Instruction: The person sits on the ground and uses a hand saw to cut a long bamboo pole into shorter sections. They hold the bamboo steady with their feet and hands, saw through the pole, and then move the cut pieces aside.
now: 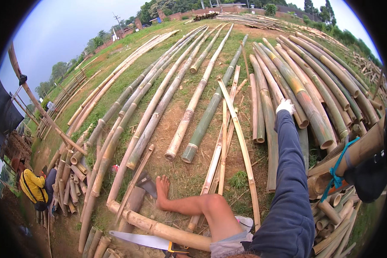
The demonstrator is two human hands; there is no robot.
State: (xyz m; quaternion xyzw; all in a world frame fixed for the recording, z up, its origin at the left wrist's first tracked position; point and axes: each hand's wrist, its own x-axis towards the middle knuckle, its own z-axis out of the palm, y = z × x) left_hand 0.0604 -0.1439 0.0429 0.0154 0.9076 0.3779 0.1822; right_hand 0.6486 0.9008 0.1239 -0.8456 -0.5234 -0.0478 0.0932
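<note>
My right hand (285,106), in a white glove, is stretched out on a dark blue sleeve. It rests on the long bamboo poles (268,107) lying side by side on the grass. Whether its fingers close around a pole is hidden from here. My left hand is out of sight. My bare leg (189,204) lies stretched to the left on the ground, the foot (161,189) near a thick pale bamboo pole (159,228). A hand saw (137,239) with a yellow and black handle lies just in front of that pole.
Thin split bamboo strips (241,142) lie between the poles. A cleaver (146,182) rests by my foot. Short cut bamboo pieces are piled left (71,180) and right (331,215). Blue cord (337,167) ties a bamboo frame at right. A person in yellow (32,185) crouches far left.
</note>
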